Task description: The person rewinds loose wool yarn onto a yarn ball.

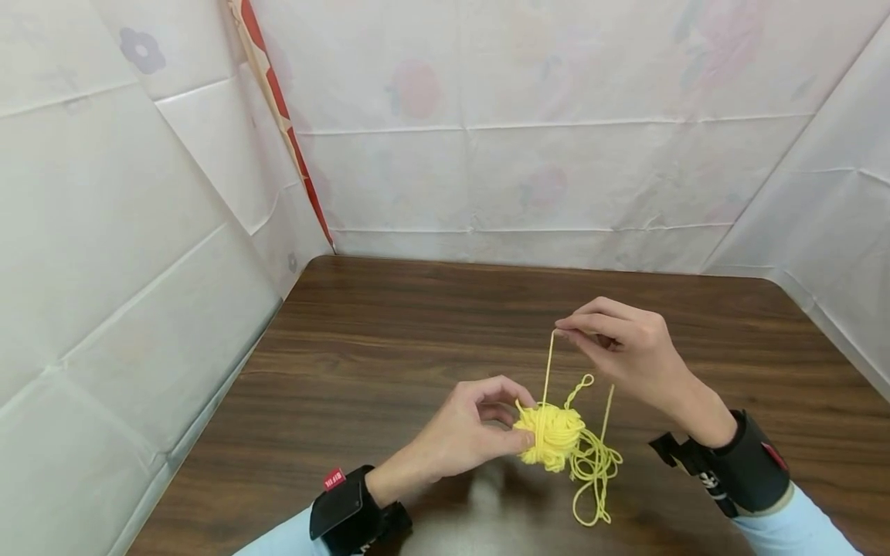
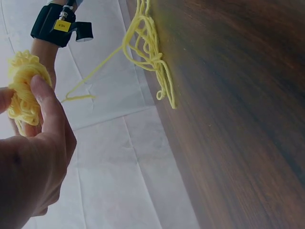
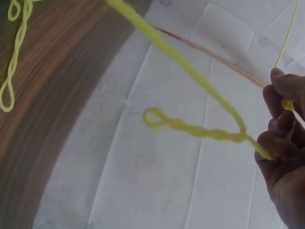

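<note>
A ball of yellow yarn (image 1: 552,434) is gripped by my left hand (image 1: 480,428), thumb on the near side and fingers behind it. The left wrist view also shows the yarn ball (image 2: 28,88) between thumb and fingers. Up and to the right, my right hand (image 1: 622,347) pinches a strand of yarn (image 1: 548,367) that runs taut down to the ball. In the right wrist view the yarn strand (image 3: 190,71) reaches that hand, and a twisted loop (image 3: 190,129) sticks out beside it. Loose tangled yarn (image 1: 594,463) lies right of the ball.
Both hands are over a dark wooden table (image 1: 389,332). White patterned sheeting (image 1: 556,154) hangs behind it and along the sides. A red and tan strip (image 1: 278,108) runs down the back left corner. Black wrist straps (image 1: 740,463) hold the cameras.
</note>
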Available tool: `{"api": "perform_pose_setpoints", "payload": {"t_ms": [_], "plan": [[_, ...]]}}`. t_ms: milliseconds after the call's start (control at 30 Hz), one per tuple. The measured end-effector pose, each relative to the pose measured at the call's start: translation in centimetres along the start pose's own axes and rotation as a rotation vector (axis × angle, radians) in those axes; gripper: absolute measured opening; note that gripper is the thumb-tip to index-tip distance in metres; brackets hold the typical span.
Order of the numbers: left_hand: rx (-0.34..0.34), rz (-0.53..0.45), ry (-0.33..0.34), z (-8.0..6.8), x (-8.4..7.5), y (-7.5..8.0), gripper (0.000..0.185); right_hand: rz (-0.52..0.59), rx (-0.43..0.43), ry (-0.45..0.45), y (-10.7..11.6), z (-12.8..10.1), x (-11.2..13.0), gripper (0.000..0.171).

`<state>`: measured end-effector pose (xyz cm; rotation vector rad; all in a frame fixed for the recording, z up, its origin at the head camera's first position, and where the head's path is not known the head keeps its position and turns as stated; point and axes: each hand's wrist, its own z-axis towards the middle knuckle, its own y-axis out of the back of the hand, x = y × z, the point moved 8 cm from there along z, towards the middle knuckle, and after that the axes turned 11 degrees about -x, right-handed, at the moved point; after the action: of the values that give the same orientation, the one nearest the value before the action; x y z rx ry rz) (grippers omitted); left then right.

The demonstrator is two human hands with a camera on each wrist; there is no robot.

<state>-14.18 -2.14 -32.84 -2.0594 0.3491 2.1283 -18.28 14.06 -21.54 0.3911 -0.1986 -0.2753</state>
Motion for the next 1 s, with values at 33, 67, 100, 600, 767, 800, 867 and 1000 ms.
{"api": "perform_pose_setpoints", "payload": {"t_ms": [33,67,100,600,767,800,867,1000], "plan": [[0.010,-0.009,-0.004,0.0,0.0,-0.1,0.029,0.001,-0.004,-0.006,0.1,0.0,-0.2,0.030],[0.021,-0.018,-0.009,-0.1,-0.1,-0.1,0.029,0.007,-0.009,-0.015,0.3,0.0,-0.4,0.030],[0.032,-0.026,-0.014,-0.1,-0.1,-0.2,0.030,0.009,-0.008,-0.019,0.4,0.0,-0.5,0.029],[0.103,-0.167,-0.073,-0.7,-1.1,-0.5,0.037,0.047,-0.008,-0.084,0.9,-0.4,-1.4,0.031],[0.068,-0.349,-0.061,-0.6,-1.5,0.0,0.040,0.057,0.071,-0.138,1.1,-1.0,-1.5,0.004],[0.053,-0.398,-0.049,-0.5,-1.5,0.2,0.038,0.052,0.100,-0.150,1.0,-1.2,-1.4,0.013],[0.017,-0.479,-0.025,-0.4,-1.4,0.6,0.034,0.038,0.163,-0.173,0.8,-1.7,-1.3,0.031],[-0.078,-0.570,0.047,-0.1,-1.0,1.5,0.030,0.062,0.279,-0.195,0.1,-2.8,-0.4,0.041]]}}
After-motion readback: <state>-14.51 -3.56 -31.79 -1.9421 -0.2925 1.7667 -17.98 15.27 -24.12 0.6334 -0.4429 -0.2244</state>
